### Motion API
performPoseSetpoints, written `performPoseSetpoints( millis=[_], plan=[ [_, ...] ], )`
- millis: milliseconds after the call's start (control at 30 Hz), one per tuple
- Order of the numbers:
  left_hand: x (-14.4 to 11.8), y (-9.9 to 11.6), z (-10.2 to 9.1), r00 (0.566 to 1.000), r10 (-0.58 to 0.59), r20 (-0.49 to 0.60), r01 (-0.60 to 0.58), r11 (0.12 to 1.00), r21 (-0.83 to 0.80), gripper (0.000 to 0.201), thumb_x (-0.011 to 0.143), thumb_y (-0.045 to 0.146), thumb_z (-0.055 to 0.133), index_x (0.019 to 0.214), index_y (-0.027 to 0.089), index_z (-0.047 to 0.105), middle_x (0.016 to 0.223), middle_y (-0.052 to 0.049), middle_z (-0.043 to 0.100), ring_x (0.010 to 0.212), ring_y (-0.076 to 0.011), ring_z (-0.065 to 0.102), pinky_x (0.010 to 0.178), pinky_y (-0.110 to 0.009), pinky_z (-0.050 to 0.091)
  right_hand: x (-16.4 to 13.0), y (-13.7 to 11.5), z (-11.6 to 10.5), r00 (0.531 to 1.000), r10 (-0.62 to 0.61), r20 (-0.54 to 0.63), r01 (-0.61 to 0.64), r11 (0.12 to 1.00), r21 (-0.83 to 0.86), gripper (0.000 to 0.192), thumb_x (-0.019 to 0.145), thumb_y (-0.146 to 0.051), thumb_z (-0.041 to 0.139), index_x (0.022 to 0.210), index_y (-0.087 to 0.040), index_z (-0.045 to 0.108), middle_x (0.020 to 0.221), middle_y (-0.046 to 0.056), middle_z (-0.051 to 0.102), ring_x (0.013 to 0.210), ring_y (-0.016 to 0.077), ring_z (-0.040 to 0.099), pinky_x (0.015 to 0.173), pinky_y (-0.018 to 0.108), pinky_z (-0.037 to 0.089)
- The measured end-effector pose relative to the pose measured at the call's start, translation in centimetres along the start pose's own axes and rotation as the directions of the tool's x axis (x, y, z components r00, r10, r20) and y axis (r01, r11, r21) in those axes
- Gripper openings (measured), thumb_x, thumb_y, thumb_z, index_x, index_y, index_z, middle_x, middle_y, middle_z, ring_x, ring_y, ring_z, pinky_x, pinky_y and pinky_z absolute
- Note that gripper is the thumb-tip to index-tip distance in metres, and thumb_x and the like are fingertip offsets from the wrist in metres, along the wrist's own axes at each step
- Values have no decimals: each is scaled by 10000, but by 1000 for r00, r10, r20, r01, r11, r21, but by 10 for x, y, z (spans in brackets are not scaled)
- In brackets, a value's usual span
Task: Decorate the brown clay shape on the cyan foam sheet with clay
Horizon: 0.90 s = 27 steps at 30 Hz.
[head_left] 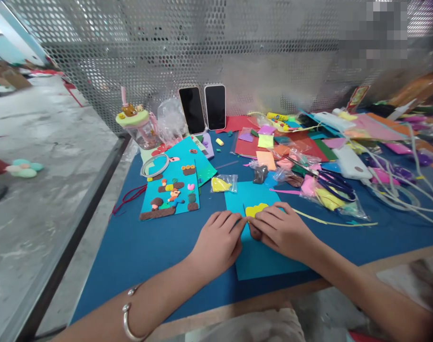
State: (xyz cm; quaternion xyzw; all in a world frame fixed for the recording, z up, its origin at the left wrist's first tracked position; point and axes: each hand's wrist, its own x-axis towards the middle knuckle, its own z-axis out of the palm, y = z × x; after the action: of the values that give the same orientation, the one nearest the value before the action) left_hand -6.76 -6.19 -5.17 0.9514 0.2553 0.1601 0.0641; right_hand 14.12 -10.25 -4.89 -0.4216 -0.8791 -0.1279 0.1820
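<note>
A flat, wavy-edged piece of yellow clay [255,210] lies on a blue card [269,261], with a brown clay piece [255,232] just below it. My left hand [221,235] comes in from the left, its fingers bent together and the tips pressed at the yellow clay's left edge. From the right, my right hand [284,230] has its fingers closed over the yellow clay, covering part of it. The fingertips of both hands nearly meet there. My thumbs are mostly hidden.
To the left lies a blue card decorated with clay figures [172,199], a tape roll [155,165] on its corner. A bag of yellow clay [223,184] sits behind my hands. Two phones [215,107] lean on the mesh. Scissors [332,183], clay packets and white cables [398,190] crowd the right.
</note>
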Motion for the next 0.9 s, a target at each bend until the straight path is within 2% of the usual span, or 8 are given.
performPoseSetpoints(
  millis=[133, 200, 367, 500, 633, 700, 767, 900],
  plan=[
    [0, 1, -1, 1000, -15, 18, 15, 1000, 2, 370, 861, 141, 436, 1210, 159, 559, 1161, -83, 624, 1064, -247, 541, 905, -413, 460, 1, -4, 0, 1000, -2, 30, 3, 1000, -26, 160, 860, -141, 488, 849, -173, 644, 776, 40, 660, 783, 185, 543, 817, 371, 326],
    [0, 2, -2, 999, -26, 23, 26, 1000, 3, 362, 866, 141, 438, 1206, 162, 558, 1159, -79, 626, 1062, -248, 544, 907, -414, 458, 1, -3, 0, 1000, 15, 16, -15, 1000, -13, 181, 857, -128, 479, 900, -165, 651, 811, 47, 674, 807, 192, 551, 817, 377, 330],
    [0, 3, -2, 1000, -18, 6, 17, 1000, 14, 346, 873, 153, 450, 1202, 169, 556, 1152, -75, 628, 1052, -242, 548, 915, -412, 449, -4, 1, -1, 989, 106, -104, -100, 993, 58, 250, 827, -83, 468, 986, -144, 652, 897, 72, 689, 843, 209, 543, 808, 376, 362],
    [0, 4, -2, 1000, -18, -11, 19, 999, 37, 324, 871, 171, 467, 1181, 165, 562, 1126, -64, 641, 1008, -235, 557, 912, -404, 443, 10, 14, -6, 990, 83, -117, -79, 996, 34, 282, 848, -107, 456, 1060, -134, 640, 931, 82, 687, 847, 221, 539, 807, 374, 375],
    [-2, 4, 1, 999, -16, -28, 17, 998, 58, 355, 860, 182, 488, 1210, 172, 542, 1159, -54, 636, 1013, -238, 559, 904, -404, 442, 68, 48, -3, 997, 79, -17, -80, 996, -32, 396, 882, -147, 419, 1248, -141, 569, 987, 91, 664, 922, 245, 554, 801, 373, 382],
    [-3, 4, 3, 999, -11, -43, 14, 998, 68, 361, 852, 188, 502, 1211, 190, 540, 1160, -40, 639, 1005, -235, 564, 902, -402, 442, 110, 71, 9, 981, 168, 100, -162, 985, -64, 500, 895, -167, 405, 1394, -154, 439, 1098, 109, 628, 979, 251, 549, 801, 362, 393],
    [-4, 4, 5, 998, -23, -65, 28, 997, 70, 357, 847, 194, 516, 1202, 212, 542, 1152, -21, 645, 1003, -222, 570, 916, -390, 438, 152, 95, 26, 940, 271, 205, -247, 959, -137, 592, 900, -195, 420, 1480, -182, 299, 1194, 130, 581, 1060, 267, 522, 827, 360, 392],
    [-4, -2, 15, 990, -1, -138, 14, 995, 97, 361, 824, 279, 570, 1180, 222, 557, 1093, 8, 672, 953, -196, 595, 883, -350, 465, 214, 139, 63, 907, 385, 173, -348, 914, -210, 639, 895, -192, 433, 1501, -141, 236, 1215, 202, 551, 1061, 310, 509, 812, 389, 393]
  ],
)
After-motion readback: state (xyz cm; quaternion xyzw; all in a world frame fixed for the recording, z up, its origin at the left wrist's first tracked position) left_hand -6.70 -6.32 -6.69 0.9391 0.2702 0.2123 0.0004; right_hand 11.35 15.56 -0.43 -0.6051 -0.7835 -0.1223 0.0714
